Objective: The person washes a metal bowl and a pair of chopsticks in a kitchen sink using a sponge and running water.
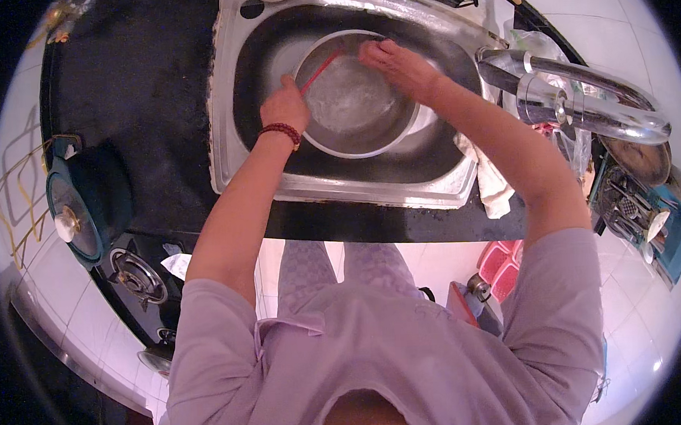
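A round metal basin (350, 98) with cloudy water in it sits in the stainless steel sink (339, 191). At the basin's left rim, my left hand (286, 108), with a dark red beaded bracelet at the wrist, holds a thin red stick-like utensil (321, 71) that slants up over the basin. My right hand (394, 62) is over the basin's upper right rim with its fingers curled; whether it grips the rim or something small cannot be told.
A chrome faucet (546, 98) reaches in at the right, above a white cloth (492, 183) on the sink's corner. On the left stand a dark green lidded pot (92, 200) and a gas burner (138, 276). A utensil holder (628, 211) is at the far right.
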`<move>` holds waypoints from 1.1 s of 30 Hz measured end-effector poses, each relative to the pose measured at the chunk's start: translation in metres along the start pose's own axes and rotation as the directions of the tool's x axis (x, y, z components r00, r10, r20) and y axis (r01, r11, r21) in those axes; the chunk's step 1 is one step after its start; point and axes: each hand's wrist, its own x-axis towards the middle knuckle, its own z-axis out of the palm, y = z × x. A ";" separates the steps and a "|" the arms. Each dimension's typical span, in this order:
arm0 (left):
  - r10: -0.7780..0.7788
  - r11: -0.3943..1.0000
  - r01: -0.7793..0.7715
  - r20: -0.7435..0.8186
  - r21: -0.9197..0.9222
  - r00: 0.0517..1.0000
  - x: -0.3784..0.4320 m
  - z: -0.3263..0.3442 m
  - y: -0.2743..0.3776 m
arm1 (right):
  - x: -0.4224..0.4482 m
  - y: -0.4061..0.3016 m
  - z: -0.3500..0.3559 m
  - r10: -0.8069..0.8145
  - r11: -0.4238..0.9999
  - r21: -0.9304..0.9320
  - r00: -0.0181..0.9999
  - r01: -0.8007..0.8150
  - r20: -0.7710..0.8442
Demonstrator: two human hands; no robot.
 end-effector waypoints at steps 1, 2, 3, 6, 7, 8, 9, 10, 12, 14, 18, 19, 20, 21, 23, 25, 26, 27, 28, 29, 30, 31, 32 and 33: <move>-0.008 1.000 0.008 0.000 -0.015 1.000 0.000 0.000 -0.001 | -0.001 -0.006 0.000 0.011 0.987 0.158 0.999 -0.020 0.053; -0.008 1.000 0.009 0.005 -0.017 1.000 -0.001 0.001 -0.002 | -0.002 -0.011 0.001 0.013 0.949 0.311 0.994 -0.046 0.105; -0.008 1.000 0.009 0.013 -0.015 1.000 -0.003 0.000 -0.003 | -0.001 -0.015 -0.003 0.003 0.926 0.377 0.997 -0.030 0.071; 0.002 0.999 -0.001 0.025 -0.033 1.000 -0.007 -0.001 -0.007 | -0.003 -0.032 -0.001 0.035 0.819 0.571 0.998 -0.057 0.049; 0.019 0.999 -0.018 0.024 -0.046 1.000 -0.006 -0.001 -0.005 | -0.016 -0.051 0.019 0.082 0.769 0.626 0.991 -0.130 0.106; 0.007 0.997 -0.008 -0.009 -0.080 1.000 -0.002 -0.001 -0.001 | -0.020 -0.068 0.039 0.127 0.716 0.669 0.980 -0.197 0.152; -0.017 0.994 0.014 -0.028 -0.112 0.999 -0.004 0.005 0.001 | -0.021 -0.099 0.043 0.234 0.536 0.741 0.914 -0.405 0.331; -0.059 0.989 0.053 -0.042 -0.140 0.997 -0.009 0.012 -0.007 | -0.012 -0.117 0.015 0.233 0.423 0.778 0.885 -0.465 0.403; -0.086 0.983 0.076 -0.052 -0.169 0.995 -0.011 0.016 -0.006 | 0.004 -0.147 -0.026 0.248 0.261 0.819 0.855 -0.511 0.455; -0.083 0.981 0.072 -0.058 -0.178 0.995 -0.011 0.019 -0.008 | 0.035 -0.155 -0.045 0.204 0.127 0.860 0.861 -0.495 0.465; 0.021 0.990 -0.032 -0.077 -0.134 0.997 -0.001 0.020 -0.004 | 0.074 -0.096 0.000 0.566 0.126 0.928 0.794 -0.350 0.222; 0.051 0.991 -0.060 -0.073 -0.122 0.996 -0.001 0.023 -0.001 | 0.065 -0.090 0.027 0.691 0.225 0.905 0.714 -0.361 0.112; 0.024 0.992 -0.031 -0.059 -0.123 0.998 -0.004 0.023 -0.007 | 0.053 -0.088 0.029 0.635 0.253 0.861 0.747 -0.442 0.197; 0.003 0.992 -0.008 -0.039 -0.128 0.999 -0.007 0.021 -0.011 | 0.036 -0.080 0.027 0.577 0.287 0.802 0.763 -0.523 0.291; -0.033 0.987 0.026 -0.043 -0.161 0.999 -0.008 0.023 -0.015 | 0.019 -0.087 0.011 0.424 0.262 0.701 0.731 -0.664 0.535; -0.073 0.976 0.054 -0.081 -0.210 0.994 -0.010 0.032 -0.019 | 0.006 -0.134 -0.008 0.340 0.264 0.732 0.771 -0.628 0.538; -0.064 0.976 0.054 -0.041 -0.213 0.997 -0.010 0.028 -0.014 | 0.018 -0.150 -0.018 0.274 0.195 0.727 0.748 -0.659 0.604; -0.059 0.976 0.057 -0.001 -0.209 0.998 -0.013 0.024 -0.007 | 0.034 -0.161 -0.023 0.375 0.090 0.782 0.748 -0.617 0.547; -0.045 0.978 0.052 0.040 -0.204 0.998 -0.014 0.021 -0.001 | 0.049 -0.159 -0.010 0.517 -0.002 0.803 0.687 -0.596 0.511; -0.010 0.981 0.014 0.023 -0.194 1.000 -0.012 0.019 0.006 | 0.052 -0.148 0.008 0.580 -0.033 0.803 0.643 -0.595 0.500; 0.016 0.983 -0.014 0.010 -0.182 1.000 -0.011 0.019 0.007 | 0.059 -0.138 0.021 0.634 -0.067 0.809 0.601 -0.584 0.487; 0.004 0.985 -0.005 -0.006 -0.171 1.000 -0.013 0.020 -0.006 | 0.057 -0.108 0.017 0.605 -0.035 0.809 0.632 -0.587 0.485; -0.016 0.980 0.016 0.005 -0.197 1.000 -0.015 0.022 -0.013 | 0.047 -0.095 0.011 0.577 -0.009 0.789 0.641 -0.614 0.505; -0.034 0.974 0.036 0.013 -0.222 0.999 -0.014 0.025 -0.014 | 0.037 -0.104 0.011 0.526 -0.013 0.755 0.637 -0.656 0.563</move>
